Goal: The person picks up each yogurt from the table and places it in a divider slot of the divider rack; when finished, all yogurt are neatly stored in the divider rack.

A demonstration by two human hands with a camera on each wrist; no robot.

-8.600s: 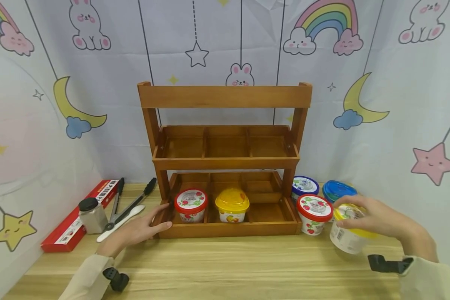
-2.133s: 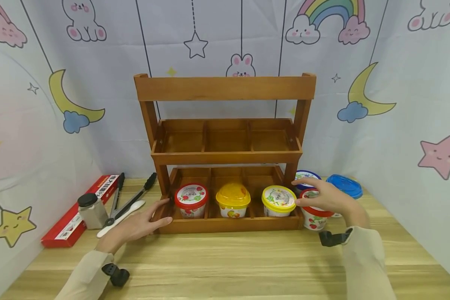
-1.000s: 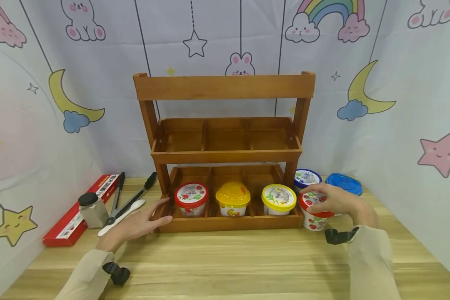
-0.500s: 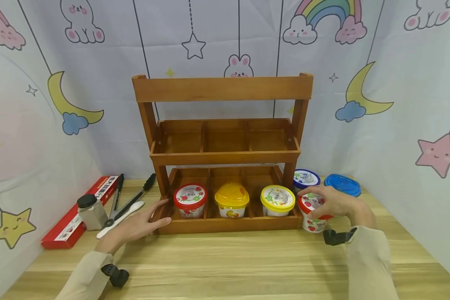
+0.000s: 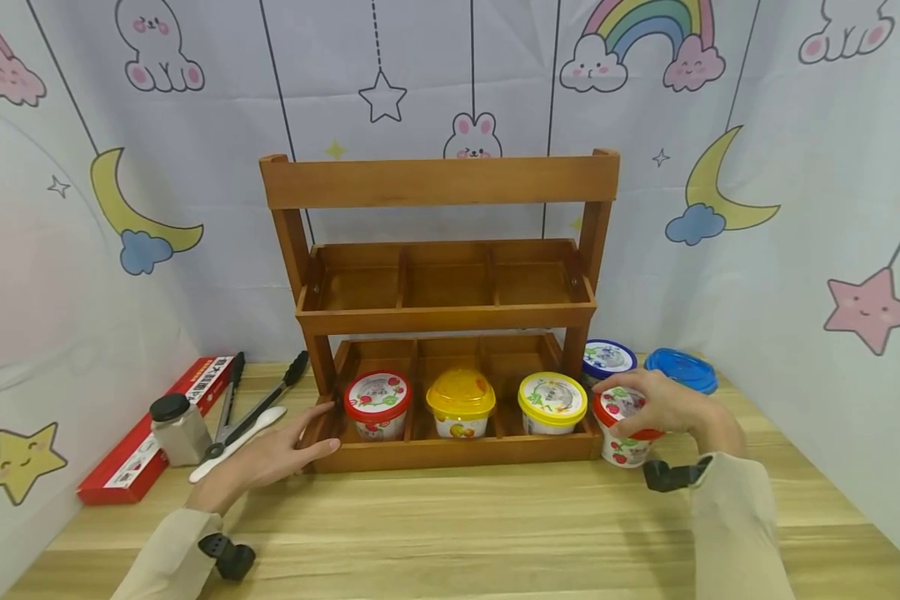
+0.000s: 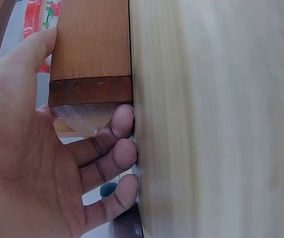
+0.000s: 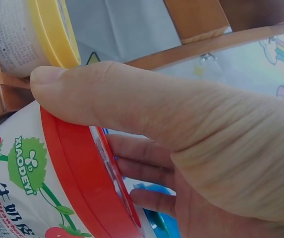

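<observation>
White cloth [image 5: 420, 50] printed with rabbits, moons and rainbows walls the pale wood-grain table [image 5: 435, 533] along its back edge and both sides. Near the middle of the back edge stands a two-tier brown wooden rack [image 5: 450, 454], three compartments to a tier. Toward the table's back left corner lie a long red cardboard box [image 5: 123, 479] and black-tipped metal tongs [image 5: 258, 408].

The left hand [image 5: 266, 454] rests at the rack's front left corner, thumb and fingers apart astride the wood. The right hand [image 5: 663, 408] is the nearer one to the white round strawberry-printed tub with a red lid [image 5: 613, 423], coming over it from the right, thumb and fingers clamped on opposite sides of the lid. This tub is upright, its axis vertical, just beside the rack's front right corner; the rack lies to its left.

Behind it sits a white round tub with a dark-blue lid [image 5: 609, 358]. The lower right compartment holds a white round tub with a flat yellow lid [image 5: 552, 403].
</observation>
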